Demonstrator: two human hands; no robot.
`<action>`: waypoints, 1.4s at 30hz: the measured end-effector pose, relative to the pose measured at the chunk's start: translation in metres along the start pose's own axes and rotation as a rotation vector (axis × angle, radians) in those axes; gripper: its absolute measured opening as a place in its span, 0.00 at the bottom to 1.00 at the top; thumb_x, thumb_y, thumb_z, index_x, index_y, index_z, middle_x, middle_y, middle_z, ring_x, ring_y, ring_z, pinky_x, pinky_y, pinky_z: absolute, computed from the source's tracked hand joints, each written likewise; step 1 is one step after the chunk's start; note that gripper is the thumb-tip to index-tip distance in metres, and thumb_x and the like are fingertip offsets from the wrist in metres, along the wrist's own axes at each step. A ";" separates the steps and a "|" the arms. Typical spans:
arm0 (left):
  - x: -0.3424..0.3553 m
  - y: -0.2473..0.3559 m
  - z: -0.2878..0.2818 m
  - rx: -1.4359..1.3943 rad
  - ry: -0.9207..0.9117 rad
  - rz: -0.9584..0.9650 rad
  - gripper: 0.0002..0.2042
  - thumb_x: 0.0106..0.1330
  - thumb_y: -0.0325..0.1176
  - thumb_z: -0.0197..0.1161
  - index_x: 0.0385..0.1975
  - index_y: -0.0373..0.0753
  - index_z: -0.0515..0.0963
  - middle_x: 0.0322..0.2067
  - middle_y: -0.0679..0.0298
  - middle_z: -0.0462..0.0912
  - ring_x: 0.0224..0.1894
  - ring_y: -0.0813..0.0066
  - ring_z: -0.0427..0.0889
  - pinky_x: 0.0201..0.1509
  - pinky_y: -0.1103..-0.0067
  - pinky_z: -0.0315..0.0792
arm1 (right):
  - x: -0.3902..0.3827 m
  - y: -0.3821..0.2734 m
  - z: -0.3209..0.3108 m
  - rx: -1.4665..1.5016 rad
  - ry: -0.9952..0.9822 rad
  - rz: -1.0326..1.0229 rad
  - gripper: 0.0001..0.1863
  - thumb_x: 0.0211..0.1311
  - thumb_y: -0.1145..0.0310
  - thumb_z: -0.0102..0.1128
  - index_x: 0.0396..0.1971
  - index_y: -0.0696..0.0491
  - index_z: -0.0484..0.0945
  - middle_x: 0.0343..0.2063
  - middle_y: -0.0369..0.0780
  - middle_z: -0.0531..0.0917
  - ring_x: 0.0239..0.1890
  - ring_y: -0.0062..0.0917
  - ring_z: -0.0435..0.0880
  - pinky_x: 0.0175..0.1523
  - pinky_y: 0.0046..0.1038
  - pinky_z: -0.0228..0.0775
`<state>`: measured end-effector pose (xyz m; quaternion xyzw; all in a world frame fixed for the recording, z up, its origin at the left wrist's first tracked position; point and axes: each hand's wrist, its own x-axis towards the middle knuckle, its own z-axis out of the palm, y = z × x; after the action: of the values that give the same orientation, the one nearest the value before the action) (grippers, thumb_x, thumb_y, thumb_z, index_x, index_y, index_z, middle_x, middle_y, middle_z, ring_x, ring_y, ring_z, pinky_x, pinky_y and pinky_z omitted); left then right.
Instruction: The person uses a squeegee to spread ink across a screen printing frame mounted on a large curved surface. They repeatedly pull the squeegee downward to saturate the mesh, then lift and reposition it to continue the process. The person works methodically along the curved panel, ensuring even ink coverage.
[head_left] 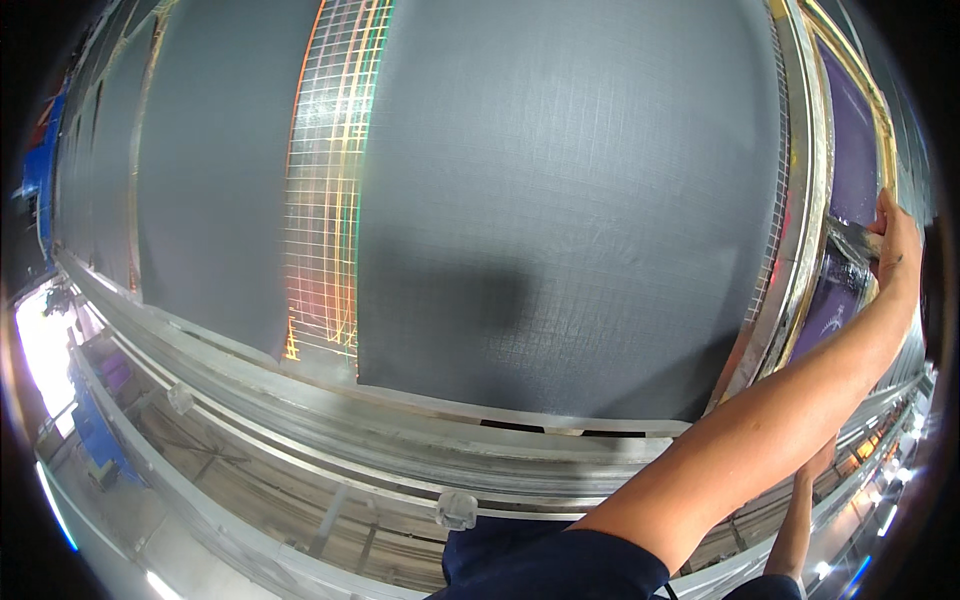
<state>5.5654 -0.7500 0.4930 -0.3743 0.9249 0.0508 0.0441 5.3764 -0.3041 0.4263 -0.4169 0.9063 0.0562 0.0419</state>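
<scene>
Our left grip (896, 242) was curled around the end of a squeegee-like bar (850, 238), which lay across the purple screen (850, 130) inside the pale frame (887, 140), far right in the head view. We judged the bar stiff, fairly light, perhaps slippery where wet, and best held along its raised edge. Our fingers were parted only by its thickness. Our right grip (823, 459) was partly hidden behind the left forearm (760, 445); we could not tell whether it held anything.
</scene>
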 end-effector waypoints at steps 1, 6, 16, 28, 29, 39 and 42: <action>0.005 0.004 0.000 -0.023 -0.020 -0.006 0.11 0.67 0.37 0.64 0.48 0.48 0.79 0.40 0.68 0.77 0.47 0.69 0.72 0.56 0.58 0.58 | 0.000 0.002 0.001 -0.010 -0.011 -0.010 0.29 0.77 0.55 0.45 0.66 0.62 0.69 0.60 0.50 0.79 0.63 0.40 0.77 0.66 0.36 0.65; 0.018 0.014 0.006 -0.056 -0.026 -0.014 0.14 0.69 0.38 0.62 0.54 0.48 0.79 0.46 0.66 0.79 0.52 0.67 0.73 0.60 0.57 0.58 | 0.005 0.016 0.009 0.446 0.073 0.245 0.31 0.80 0.53 0.38 0.70 0.62 0.66 0.68 0.49 0.72 0.72 0.37 0.67 0.75 0.35 0.54; -0.014 -0.022 0.027 -0.056 -0.013 0.010 0.14 0.70 0.38 0.62 0.54 0.50 0.81 0.45 0.68 0.81 0.50 0.70 0.75 0.54 0.60 0.60 | 0.004 0.029 0.016 0.409 0.081 0.243 0.30 0.80 0.57 0.36 0.70 0.63 0.65 0.70 0.48 0.70 0.74 0.36 0.63 0.78 0.34 0.48; -0.039 -0.045 -0.001 0.050 0.210 -0.046 0.14 0.71 0.38 0.61 0.55 0.52 0.82 0.45 0.71 0.84 0.48 0.73 0.77 0.48 0.63 0.62 | 0.008 0.029 0.019 0.419 0.079 0.228 0.30 0.80 0.57 0.37 0.70 0.65 0.64 0.70 0.49 0.69 0.74 0.37 0.63 0.78 0.34 0.47; -0.040 -0.044 -0.004 0.002 0.149 -0.015 0.14 0.71 0.38 0.60 0.55 0.52 0.82 0.45 0.71 0.84 0.48 0.74 0.78 0.48 0.63 0.62 | 0.010 0.032 0.021 0.495 0.080 0.241 0.31 0.81 0.56 0.36 0.70 0.65 0.63 0.70 0.50 0.69 0.74 0.37 0.63 0.78 0.33 0.46; -0.058 -0.047 -0.013 -0.243 0.012 -0.029 0.21 0.72 0.47 0.60 0.63 0.54 0.79 0.57 0.71 0.83 0.59 0.69 0.77 0.54 0.61 0.60 | 0.022 0.048 0.037 0.508 0.113 0.186 0.33 0.81 0.51 0.36 0.68 0.64 0.68 0.68 0.48 0.73 0.72 0.34 0.66 0.76 0.32 0.49; -0.064 -0.050 -0.015 -0.276 0.003 -0.030 0.19 0.72 0.45 0.60 0.62 0.54 0.80 0.54 0.73 0.84 0.57 0.71 0.78 0.49 0.64 0.61 | 0.021 0.049 0.039 0.597 0.109 0.239 0.32 0.81 0.52 0.36 0.68 0.64 0.68 0.67 0.48 0.73 0.72 0.35 0.67 0.76 0.33 0.50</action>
<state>5.6456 -0.7434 0.5129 -0.3906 0.9035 0.1763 -0.0087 5.3266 -0.2824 0.3886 -0.2790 0.9262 -0.2299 0.1069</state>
